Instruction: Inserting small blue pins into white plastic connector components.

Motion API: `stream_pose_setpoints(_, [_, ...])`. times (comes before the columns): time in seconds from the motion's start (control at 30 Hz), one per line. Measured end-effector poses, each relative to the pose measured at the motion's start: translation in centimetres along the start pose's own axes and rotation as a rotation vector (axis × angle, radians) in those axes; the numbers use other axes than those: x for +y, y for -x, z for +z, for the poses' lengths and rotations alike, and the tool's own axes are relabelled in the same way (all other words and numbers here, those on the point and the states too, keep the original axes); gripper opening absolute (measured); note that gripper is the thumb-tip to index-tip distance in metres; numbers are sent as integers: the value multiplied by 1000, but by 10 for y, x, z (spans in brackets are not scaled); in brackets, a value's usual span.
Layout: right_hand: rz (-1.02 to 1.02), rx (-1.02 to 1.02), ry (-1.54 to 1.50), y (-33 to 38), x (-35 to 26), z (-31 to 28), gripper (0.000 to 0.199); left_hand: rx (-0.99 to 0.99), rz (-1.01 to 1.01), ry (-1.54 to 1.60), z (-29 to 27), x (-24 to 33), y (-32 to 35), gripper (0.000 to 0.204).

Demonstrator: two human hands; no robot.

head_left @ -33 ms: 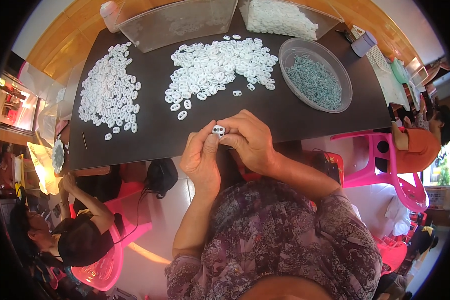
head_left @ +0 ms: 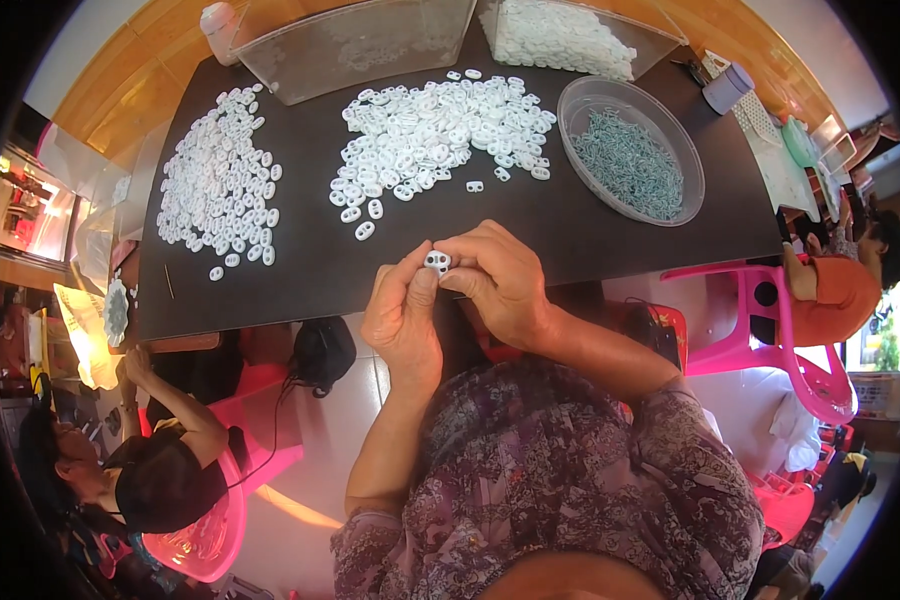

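Note:
Close to the table's front edge, my left hand (head_left: 406, 318) and my right hand (head_left: 502, 282) meet around a small white plastic piece with holes (head_left: 437, 261). Both hands pinch it between thumb and fingers, which hide part of it. Beyond them lies a heap of similar oval white pieces with two holes (head_left: 440, 130), with a few strays at its near side. A second spread of these pieces (head_left: 215, 180) covers the left of the table. On the right stands a round clear tub (head_left: 582, 182) holding many thin metallic screws or nails (head_left: 630, 160).
Along the back of the dark table (head_left: 315, 285) stand a clear bin (head_left: 360, 50) and another bin filled with white pieces (head_left: 560, 40). A purple-grey cup (head_left: 728, 88) is at the back right. One person sits at left (head_left: 170, 470), another at right (head_left: 835, 295), near pink chairs (head_left: 740, 320).

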State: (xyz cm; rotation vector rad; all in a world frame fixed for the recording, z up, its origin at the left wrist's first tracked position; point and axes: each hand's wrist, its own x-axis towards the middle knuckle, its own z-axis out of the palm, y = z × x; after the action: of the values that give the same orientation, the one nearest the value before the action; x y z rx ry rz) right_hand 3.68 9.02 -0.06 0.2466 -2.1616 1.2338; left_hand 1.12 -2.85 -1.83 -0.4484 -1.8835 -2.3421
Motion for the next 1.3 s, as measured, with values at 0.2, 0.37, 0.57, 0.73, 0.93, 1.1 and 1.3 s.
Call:
stream_pose_setpoints(0.2, [-50, 84, -46, 4, 3, 10, 23, 24, 118, -93, 2, -5, 2, 19])
stream_pose_setpoints(0.37, [-43, 102, -39, 5, 2, 12, 25, 30, 13, 5, 2, -3, 0, 21])
stream_pose_setpoints(0.57, [-14, 99, -34, 3, -1, 8, 27, -14, -46, 126, 1, 3, -1, 21])
stream_pose_setpoints(0.73, [-6, 127, -64, 6, -1, 8, 29, -65, 60, 8, -1, 4, -1, 21])
stream_pose_setpoints(0.93, [-78, 140, -5, 8, -1, 9, 29, -32, 221, -196, 3, -1, 1, 18])
stream_pose_setpoints(1.1, [-111, 134, 13, 11, -2, 11, 28, 36, 285, -195, 7, -7, 5, 15])
stream_pose_setpoints(1.3, [-196, 149, 59, 12, 1, 13, 29, 43, 219, -142, 8, -8, 11, 23])
